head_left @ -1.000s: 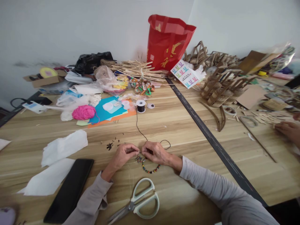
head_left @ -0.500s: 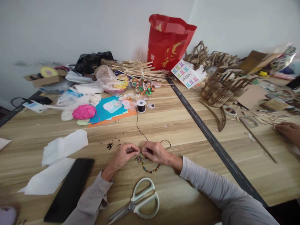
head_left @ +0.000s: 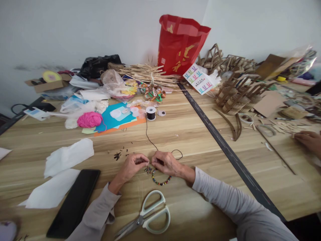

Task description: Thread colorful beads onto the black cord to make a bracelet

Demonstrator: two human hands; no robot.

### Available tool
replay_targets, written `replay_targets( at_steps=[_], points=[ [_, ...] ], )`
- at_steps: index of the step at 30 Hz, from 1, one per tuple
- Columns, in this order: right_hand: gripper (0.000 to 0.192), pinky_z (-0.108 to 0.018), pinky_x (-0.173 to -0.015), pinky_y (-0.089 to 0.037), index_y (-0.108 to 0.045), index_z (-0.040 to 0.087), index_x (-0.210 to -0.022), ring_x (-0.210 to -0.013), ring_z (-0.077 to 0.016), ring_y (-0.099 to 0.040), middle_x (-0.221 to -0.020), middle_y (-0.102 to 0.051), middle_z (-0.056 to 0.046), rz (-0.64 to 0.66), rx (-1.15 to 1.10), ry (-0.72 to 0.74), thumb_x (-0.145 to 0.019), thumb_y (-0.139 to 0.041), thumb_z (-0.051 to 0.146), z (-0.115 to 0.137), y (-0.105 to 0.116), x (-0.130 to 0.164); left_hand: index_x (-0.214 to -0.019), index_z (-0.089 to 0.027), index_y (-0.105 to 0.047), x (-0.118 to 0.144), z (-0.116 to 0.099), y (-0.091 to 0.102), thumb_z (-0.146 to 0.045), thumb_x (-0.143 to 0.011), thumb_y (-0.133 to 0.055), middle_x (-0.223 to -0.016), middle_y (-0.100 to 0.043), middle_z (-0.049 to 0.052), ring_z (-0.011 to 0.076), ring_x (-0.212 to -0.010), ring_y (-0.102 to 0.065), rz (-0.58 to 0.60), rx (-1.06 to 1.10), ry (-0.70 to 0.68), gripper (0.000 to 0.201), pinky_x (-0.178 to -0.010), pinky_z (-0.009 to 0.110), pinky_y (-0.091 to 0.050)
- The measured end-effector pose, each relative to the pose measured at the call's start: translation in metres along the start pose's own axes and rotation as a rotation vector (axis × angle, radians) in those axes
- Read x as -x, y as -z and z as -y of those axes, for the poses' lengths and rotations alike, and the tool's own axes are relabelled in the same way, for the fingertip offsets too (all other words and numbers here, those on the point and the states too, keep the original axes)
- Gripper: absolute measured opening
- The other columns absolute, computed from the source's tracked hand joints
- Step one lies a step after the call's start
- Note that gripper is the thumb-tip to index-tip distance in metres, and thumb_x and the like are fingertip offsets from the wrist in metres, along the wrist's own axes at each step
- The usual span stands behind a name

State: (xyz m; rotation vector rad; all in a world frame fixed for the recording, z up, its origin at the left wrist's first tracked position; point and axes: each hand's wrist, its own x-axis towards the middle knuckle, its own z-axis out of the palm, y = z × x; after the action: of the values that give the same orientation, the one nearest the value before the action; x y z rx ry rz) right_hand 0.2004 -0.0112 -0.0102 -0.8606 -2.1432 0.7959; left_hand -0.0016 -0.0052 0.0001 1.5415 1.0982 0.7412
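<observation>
My left hand [head_left: 131, 166] and my right hand [head_left: 167, 163] rest close together on the wooden table [head_left: 190, 134], fingertips pinched on a thin black cord [head_left: 149, 140]. A strand of coloured beads [head_left: 160, 182] hangs in a curve below both hands, lying on the table. The cord runs back to a small black spool [head_left: 150, 113] and loops beside my right hand. Several tiny dark beads [head_left: 117, 155] lie scattered just left of my left hand.
White-handled scissors [head_left: 147, 216] lie near the front edge. A black phone [head_left: 74, 202] and white tissue sheets [head_left: 67, 156] sit at left. Pink yarn [head_left: 89, 119], coloured paper, a red bag [head_left: 179, 45] and woven baskets [head_left: 235, 93] crowd the back. Another person's hand [head_left: 309, 140] works at far right.
</observation>
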Motion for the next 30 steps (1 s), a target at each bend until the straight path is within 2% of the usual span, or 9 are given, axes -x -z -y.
replay_targets(
  at_steps=[30],
  points=[
    [0.004, -0.018, -0.054, -0.038, -0.058, 0.015, -0.081, -0.057, -0.0087, -0.050, -0.071, -0.058, 0.000, -0.014, 0.003, 0.017, -0.081, -0.056, 0.012, -0.0029, -0.0019, 0.0004, -0.072, -0.013, -0.069, 0.0001, 0.0022, 0.0004, -0.022, -0.068, -0.070, -0.068, -0.069, 0.004, 0.0159, -0.064, -0.062, 0.009, -0.017, -0.007, 0.010, -0.063, 0.025, -0.049]
  ],
)
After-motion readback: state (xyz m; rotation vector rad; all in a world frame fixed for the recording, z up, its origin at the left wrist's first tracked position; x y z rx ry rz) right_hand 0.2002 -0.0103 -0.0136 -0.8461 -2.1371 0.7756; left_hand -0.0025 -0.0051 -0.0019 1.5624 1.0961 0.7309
